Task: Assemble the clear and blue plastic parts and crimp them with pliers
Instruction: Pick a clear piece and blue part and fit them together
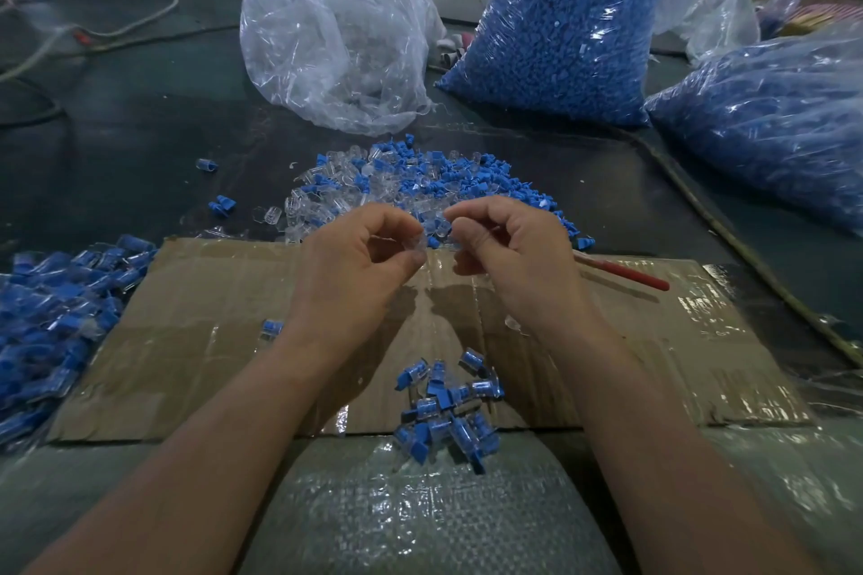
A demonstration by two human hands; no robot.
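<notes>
Blue and clear loose parts [397, 187] heap just beyond both hands; left hand [355, 257] grip pinches a clear part [417, 243], right hand [509, 247] curled, contents unclear, pliers [621, 273] beside it

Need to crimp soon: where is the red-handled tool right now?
In the head view the red-handled tool lies on the cardboard sheet, just right of the right hand.

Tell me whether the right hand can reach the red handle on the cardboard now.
Probably yes: the red handle lies uncovered on the cardboard just beside the right hand, though its fingers pinch a small part.
</notes>
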